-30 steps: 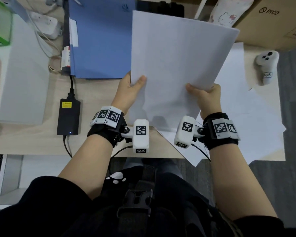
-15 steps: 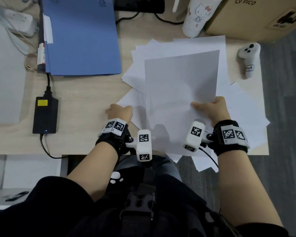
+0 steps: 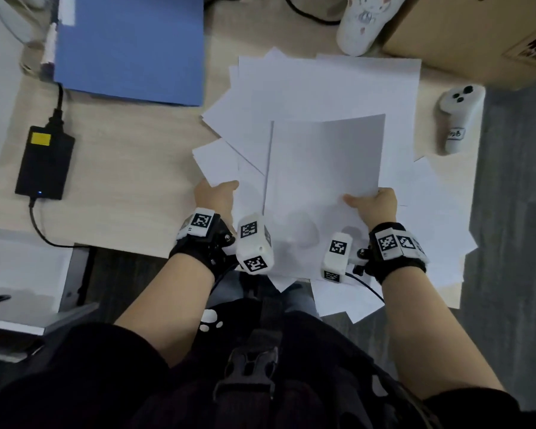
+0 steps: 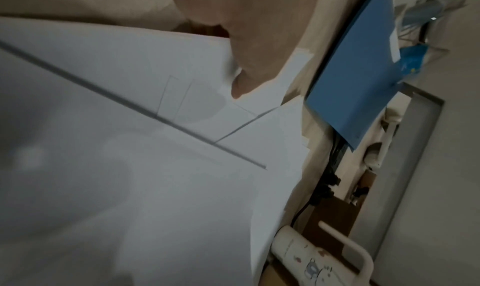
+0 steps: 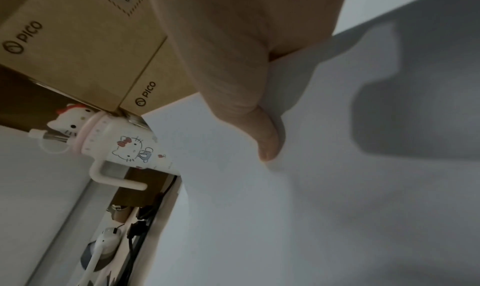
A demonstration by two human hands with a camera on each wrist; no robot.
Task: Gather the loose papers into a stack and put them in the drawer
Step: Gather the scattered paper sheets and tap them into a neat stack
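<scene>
Head view, with both wrist views. The right hand (image 3: 373, 205) pinches the near right edge of a lifted white paper sheet (image 3: 322, 168), thumb (image 5: 262, 130) on top and fingers hidden beneath; the sheet's far end is raised and shaded grey. The left hand (image 3: 214, 196) takes the near corner of another white sheet in the fanned heap of loose white papers (image 3: 322, 88); its thumb (image 4: 249, 72) presses down on the paper, fingers unseen below it.

The loose papers lie overlapped at mixed angles on the right half of the pale wood-grain desk (image 3: 130, 168). Several sheets overhang the desk's near edge and right edge.

Containers: a brown cardboard box (image 3: 477, 35) stands at the far right corner, shut; a white cartoon-printed tumbler with a handle (image 3: 359, 23) stands just left of it, contents not visible. No drawer can be identified.

Left of the papers lie a blue rectangular folder (image 3: 130, 48) and a black power adapter with a yellow label (image 3: 44, 162), its cable running off the near edge. A white handheld controller (image 3: 458, 119) lies near the right edge, just beside the papers. Bare desk surface remains between the adapter and the paper heap.
</scene>
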